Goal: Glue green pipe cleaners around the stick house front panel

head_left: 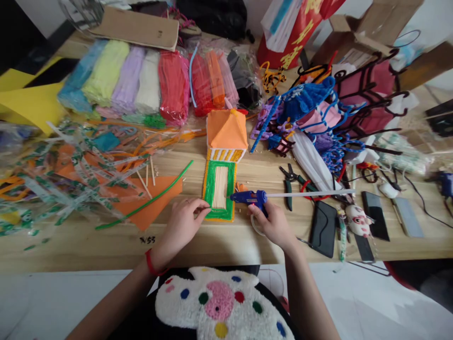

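Blue glue gun [243, 196] sits in the curled right hand [274, 224], tip at the green base [212, 182] on the table [116, 245]: squeeze lightly, clear of the left hand [187, 217], pinched, perhaps round something tiny.

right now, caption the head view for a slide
Right hand holds a blue glue gun, left hand at an orange-roofed model.
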A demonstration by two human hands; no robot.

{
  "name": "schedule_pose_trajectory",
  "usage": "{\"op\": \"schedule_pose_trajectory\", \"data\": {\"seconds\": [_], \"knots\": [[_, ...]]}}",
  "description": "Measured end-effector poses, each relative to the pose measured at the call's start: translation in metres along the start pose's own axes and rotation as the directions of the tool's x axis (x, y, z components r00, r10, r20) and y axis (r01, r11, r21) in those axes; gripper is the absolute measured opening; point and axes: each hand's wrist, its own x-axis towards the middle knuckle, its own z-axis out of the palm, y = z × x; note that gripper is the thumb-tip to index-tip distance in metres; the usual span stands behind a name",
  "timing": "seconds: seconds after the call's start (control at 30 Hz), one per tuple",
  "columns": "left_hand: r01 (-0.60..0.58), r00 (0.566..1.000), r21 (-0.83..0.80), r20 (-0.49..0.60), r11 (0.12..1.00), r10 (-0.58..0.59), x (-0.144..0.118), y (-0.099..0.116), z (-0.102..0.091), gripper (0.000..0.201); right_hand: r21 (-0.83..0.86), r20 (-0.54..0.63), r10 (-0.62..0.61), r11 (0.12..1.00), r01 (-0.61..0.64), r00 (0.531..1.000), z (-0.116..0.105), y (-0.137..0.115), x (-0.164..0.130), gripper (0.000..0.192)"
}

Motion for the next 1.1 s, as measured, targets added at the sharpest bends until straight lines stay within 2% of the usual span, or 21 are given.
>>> {"op": "schedule_pose_trajectory", "data": {"seconds": [0.4,0.67,1.1], "knots": [[-0.012,1.000,-0.040,-0.005,0.999,0.012,0.003,-0.004,-0.001,0.007,-0.132,-0.002,-0.010,0.991,0.010,1.000,0.001,-0.005,-0.005,0.035],[-0.003,1.000,-0.078,0.006,0.997,0.003,-0.001,-0.006,0.000,0.009,-0.214,-0.043,-0.036,0.976,0.026,0.998,0.003,-0.010,-0.007,0.034],[-0.006,1.000,-0.066,0.011,0.998,0.006,0.001,-0.007,0.002,0.010,-0.160,0.008,-0.026,0.987,0.027,1.000,0.000,-0.012,-0.010,0.034]]}}
